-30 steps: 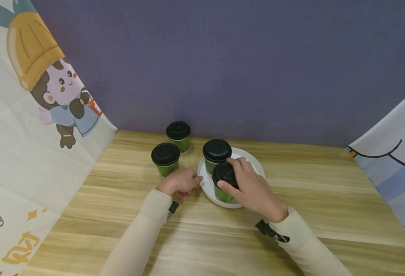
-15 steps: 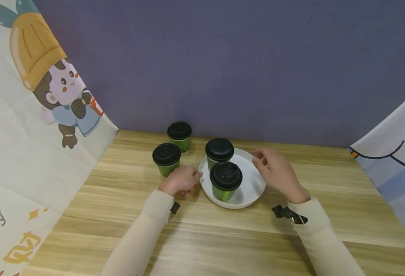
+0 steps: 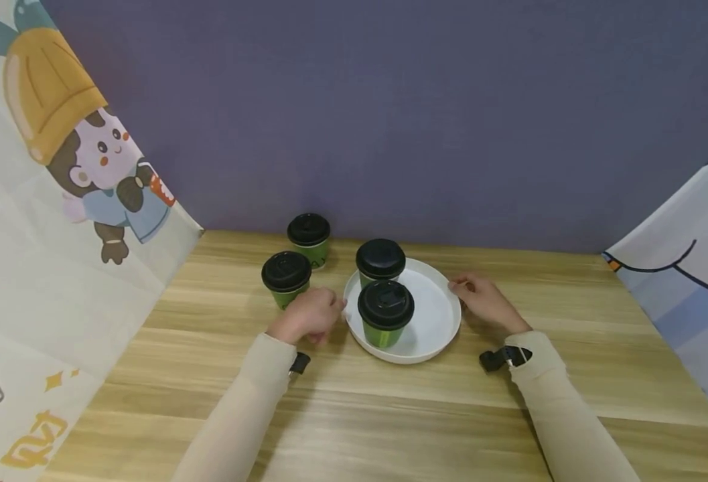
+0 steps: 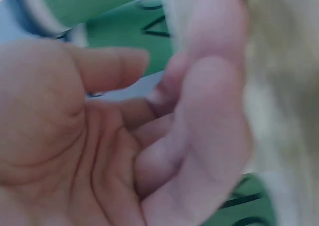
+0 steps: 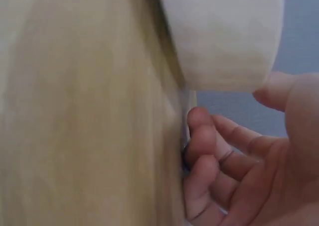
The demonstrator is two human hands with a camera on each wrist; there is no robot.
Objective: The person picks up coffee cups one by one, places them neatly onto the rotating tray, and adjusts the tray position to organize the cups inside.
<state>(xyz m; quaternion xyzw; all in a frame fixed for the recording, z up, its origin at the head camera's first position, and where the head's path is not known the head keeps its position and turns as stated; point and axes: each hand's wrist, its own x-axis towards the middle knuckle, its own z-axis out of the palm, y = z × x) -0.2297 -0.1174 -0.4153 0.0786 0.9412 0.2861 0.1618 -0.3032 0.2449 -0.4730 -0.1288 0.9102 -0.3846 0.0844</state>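
Note:
A white plate (image 3: 435,321) lies on the wooden table (image 3: 354,415) and carries two green paper cups with black lids, the front cup (image 3: 386,312) and the back cup (image 3: 380,261). My left hand (image 3: 313,313) sits at the plate's left rim with its fingers curled against it. In the left wrist view the left hand (image 4: 159,81) shows a curled palm with green cups (image 4: 119,32) beyond. My right hand (image 3: 477,298) holds the plate's right rim. In the right wrist view the right hand (image 5: 234,111) has fingers under the plate (image 5: 224,37) and the thumb above.
Two more lidded green cups stand off the plate to its left, one near (image 3: 286,278) and one farther back (image 3: 308,237). A purple wall closes the back. Printed cloth panels hang at the left (image 3: 58,201) and the right (image 3: 691,268).
My right hand let go of the front cup's lid and moved right to the plate's right rim. The left hand stayed at the left rim.

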